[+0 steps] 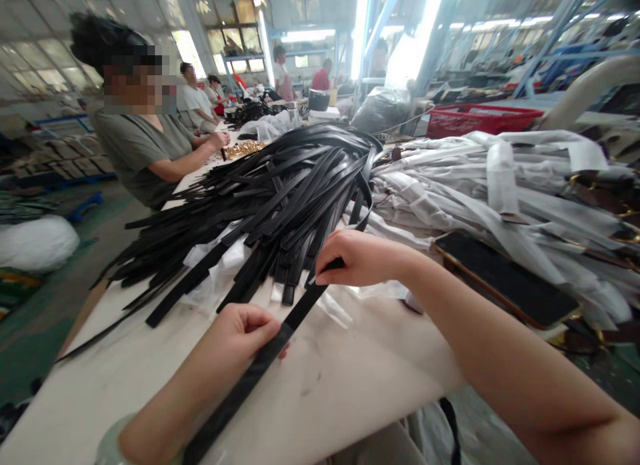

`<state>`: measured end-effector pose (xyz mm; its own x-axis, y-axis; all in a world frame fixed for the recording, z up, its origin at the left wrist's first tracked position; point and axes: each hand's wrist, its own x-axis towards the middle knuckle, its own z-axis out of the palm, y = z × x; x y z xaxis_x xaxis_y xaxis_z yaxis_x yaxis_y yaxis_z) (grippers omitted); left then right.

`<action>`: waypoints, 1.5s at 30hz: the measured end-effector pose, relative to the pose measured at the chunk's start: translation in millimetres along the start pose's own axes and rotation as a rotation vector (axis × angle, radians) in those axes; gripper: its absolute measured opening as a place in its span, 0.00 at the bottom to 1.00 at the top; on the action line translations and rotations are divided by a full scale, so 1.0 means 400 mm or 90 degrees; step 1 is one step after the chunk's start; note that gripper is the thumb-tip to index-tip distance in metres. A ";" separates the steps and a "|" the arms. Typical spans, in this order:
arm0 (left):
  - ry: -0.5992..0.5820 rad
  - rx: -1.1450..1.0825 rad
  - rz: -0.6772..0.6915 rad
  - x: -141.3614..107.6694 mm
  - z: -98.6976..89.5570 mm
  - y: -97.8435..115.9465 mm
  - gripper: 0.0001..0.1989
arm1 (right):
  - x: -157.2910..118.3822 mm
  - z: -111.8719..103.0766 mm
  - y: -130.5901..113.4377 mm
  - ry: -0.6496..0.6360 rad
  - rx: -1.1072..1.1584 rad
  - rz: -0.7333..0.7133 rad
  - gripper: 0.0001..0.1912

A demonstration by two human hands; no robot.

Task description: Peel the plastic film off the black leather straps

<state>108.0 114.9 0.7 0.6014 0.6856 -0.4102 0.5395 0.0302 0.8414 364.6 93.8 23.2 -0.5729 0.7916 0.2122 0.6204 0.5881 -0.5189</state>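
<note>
Strap lengthwise from near left to far right, left fingers and right fingers closed on it

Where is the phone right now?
In the head view, the phone lies at the right, on the white-wrapped straps, beyond the right forearm.

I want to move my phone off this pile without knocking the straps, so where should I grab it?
Probably best across the two long edges of the phone, near the middle, from above, with the right hand once free of the black strap. It lies flat-sided and screen up, open above, with white-wrapped straps crowding its far side.
</note>
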 end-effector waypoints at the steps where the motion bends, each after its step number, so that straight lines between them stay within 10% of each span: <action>1: -0.023 -0.016 -0.003 -0.008 -0.004 0.004 0.20 | -0.005 -0.012 0.000 -0.001 0.041 -0.010 0.08; 6: -0.072 -0.031 -0.030 -0.090 -0.002 0.048 0.18 | -0.014 -0.029 -0.046 -0.007 0.179 -0.110 0.09; 16: 0.099 0.080 0.022 -0.184 0.062 0.151 0.15 | -0.013 0.060 -0.143 0.035 0.171 -0.215 0.13; 21: 0.166 0.202 -0.057 -0.199 0.029 0.120 0.16 | -0.001 0.050 -0.063 0.031 -0.056 -0.123 0.15; 28: 0.137 0.115 -0.009 -0.142 0.067 0.101 0.17 | 0.008 0.098 -0.091 -0.001 -0.023 -0.173 0.13; 34: 0.197 0.074 -0.046 -0.137 0.052 0.088 0.16 | 0.011 0.061 0.000 0.021 -0.102 0.006 0.16; 40: 0.191 0.057 -0.006 -0.103 0.066 0.069 0.17 | 0.022 0.123 -0.057 0.052 -0.082 -0.121 0.11; 45: 0.217 0.014 -0.037 -0.112 0.067 0.049 0.16 | 0.023 0.105 -0.009 0.063 -0.140 -0.005 0.11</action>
<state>107.2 65.4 26.0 0.3402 0.8869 -0.3124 0.5816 0.0626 0.8111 334.6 92.1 -7.8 -0.5295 0.7933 0.3004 0.7245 0.6071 -0.3263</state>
